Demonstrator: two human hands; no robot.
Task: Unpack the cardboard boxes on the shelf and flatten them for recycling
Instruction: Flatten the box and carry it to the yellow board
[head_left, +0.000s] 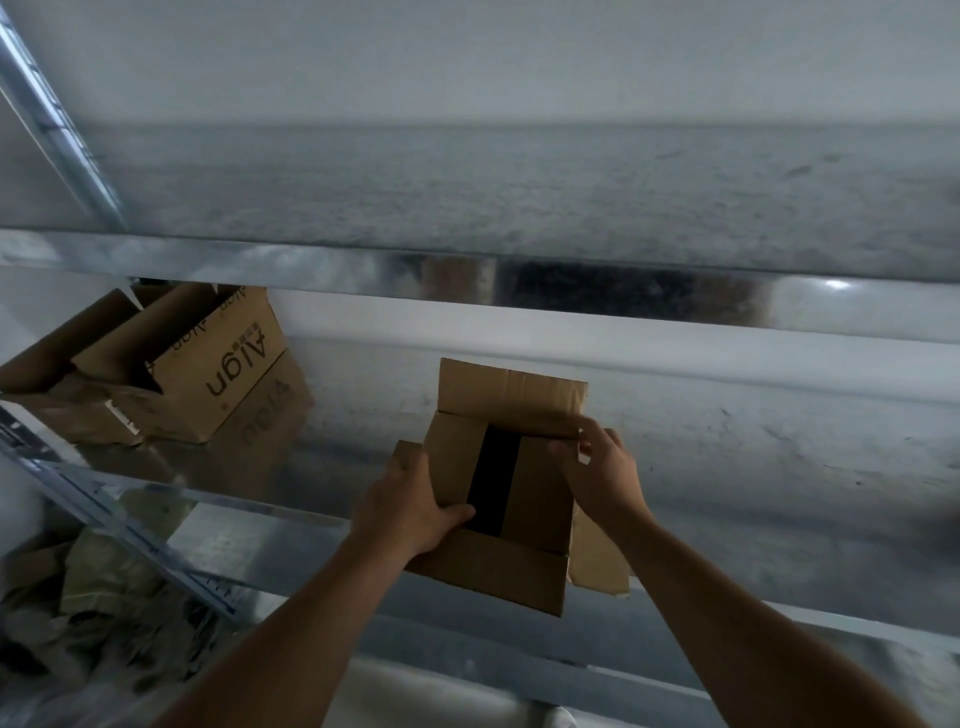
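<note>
From the head camera we see a small brown corrugated cardboard box (540, 499) at the front edge of a grey, scuffed, glossy metal shelf (727, 467); we cannot tell whether it rests there or is lifted. Its far flap stands up, its near flap hangs outward, and 2 inner flaps leave a dark slot that hides the contents. Our left hand (410, 512) grips the box's left side, thumb on top. Our right hand (602, 467) pinches the far right flap edge. Further left sits a larger open brown carton (208, 379) printed "Align", partly cut off. Below, crumpled greenish wrapping (104, 582) is blurred.
</note>
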